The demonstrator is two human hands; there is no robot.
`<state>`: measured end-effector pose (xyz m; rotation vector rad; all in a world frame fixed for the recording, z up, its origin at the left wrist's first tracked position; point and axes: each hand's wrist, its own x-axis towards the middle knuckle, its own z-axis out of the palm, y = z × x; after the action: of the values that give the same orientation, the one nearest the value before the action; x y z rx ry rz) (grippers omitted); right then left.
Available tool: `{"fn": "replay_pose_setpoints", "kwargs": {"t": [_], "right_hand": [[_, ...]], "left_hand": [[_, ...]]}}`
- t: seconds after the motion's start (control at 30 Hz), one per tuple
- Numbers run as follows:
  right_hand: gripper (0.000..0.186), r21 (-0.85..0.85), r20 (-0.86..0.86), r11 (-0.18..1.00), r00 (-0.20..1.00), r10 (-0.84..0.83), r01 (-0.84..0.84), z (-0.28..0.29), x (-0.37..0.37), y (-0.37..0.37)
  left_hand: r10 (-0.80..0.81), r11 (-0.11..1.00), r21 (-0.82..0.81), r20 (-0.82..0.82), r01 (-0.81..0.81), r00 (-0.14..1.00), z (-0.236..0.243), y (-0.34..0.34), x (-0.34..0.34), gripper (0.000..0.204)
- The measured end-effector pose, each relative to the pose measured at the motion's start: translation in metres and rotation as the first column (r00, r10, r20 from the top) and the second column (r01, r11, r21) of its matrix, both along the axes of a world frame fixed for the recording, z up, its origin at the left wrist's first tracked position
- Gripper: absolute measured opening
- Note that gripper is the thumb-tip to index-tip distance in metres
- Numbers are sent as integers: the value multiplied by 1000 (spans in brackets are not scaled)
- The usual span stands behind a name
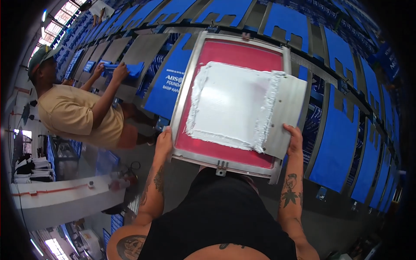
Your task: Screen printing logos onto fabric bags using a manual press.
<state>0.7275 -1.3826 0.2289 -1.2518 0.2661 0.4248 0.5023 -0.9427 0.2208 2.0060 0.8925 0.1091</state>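
Note:
A screen-printing frame with metal rails and red mesh is in front of my body, tilted a little clockwise. White ink covers the middle of the mesh, with thick ridges round its edges. Along the right side lies a wide metal squeegee, its inner edge against the ink and its plate over the right rail. My left hand is closed on the frame's left rail near the lower corner. My right hand grips the squeegee's outer edge; whether its hidden fingers also hold the rail I cannot tell.
Long rows of boards bearing blue cloth pieces run behind and right of the frame. At left a co-worker in a tan shirt handles a blue cloth piece over grey boards. A pale beam lies at lower left.

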Motion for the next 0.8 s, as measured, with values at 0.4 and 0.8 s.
{"fn": "replay_pose_setpoints", "kwargs": {"t": [0.4,0.8], "right_hand": [[47,79,-205,996,977,50,-34,-10,-1,212],[38,-15,-121,999,992,-46,44,-16,-5,265]], "left_hand": [[31,998,54,-61,-28,998,-32,200,1,61],[-221,975,-24,-61,220,973,-57,292,60,62]]}}
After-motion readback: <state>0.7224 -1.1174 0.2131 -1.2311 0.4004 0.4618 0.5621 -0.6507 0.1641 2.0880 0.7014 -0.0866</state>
